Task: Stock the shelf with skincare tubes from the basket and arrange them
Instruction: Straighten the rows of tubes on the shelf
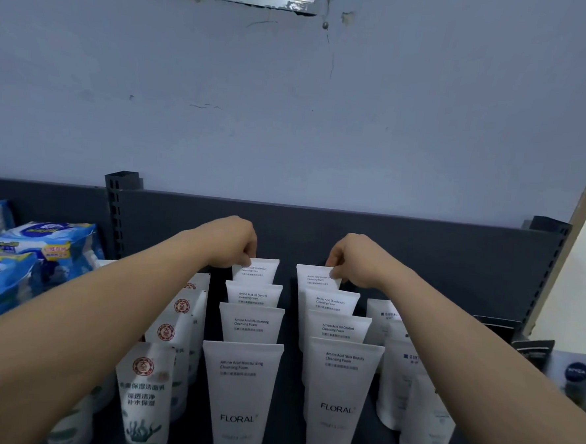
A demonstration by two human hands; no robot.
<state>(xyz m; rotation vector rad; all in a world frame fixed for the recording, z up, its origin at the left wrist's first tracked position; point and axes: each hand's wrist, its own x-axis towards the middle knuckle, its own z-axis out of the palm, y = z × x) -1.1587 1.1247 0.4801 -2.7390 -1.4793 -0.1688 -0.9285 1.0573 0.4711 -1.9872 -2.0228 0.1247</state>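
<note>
- Tubes: two white rows stand upright on the shelf [290, 410], front left tube [239, 400] and front right tube [339, 403] nearest; basket not in view.
- Left hand [232, 244] pinches the top edge of the rear left tube [263, 271]; right hand [351, 261] pinches the rear right tube [310, 277].
- Risk: rows stand close, tube behind tube; a forward nudge at the rear could tip a row like dominoes.
- Back panel [386, 248] just behind; little room for pushing back.

The tube [259, 271] at the left fingers [249, 250] reads "Amino Acid Skin Beauty Cleansing Foam". Front tubes [239, 397] read "FLORAL". A tin [576, 373] far right of the fingers reads "NIVEA".
</note>
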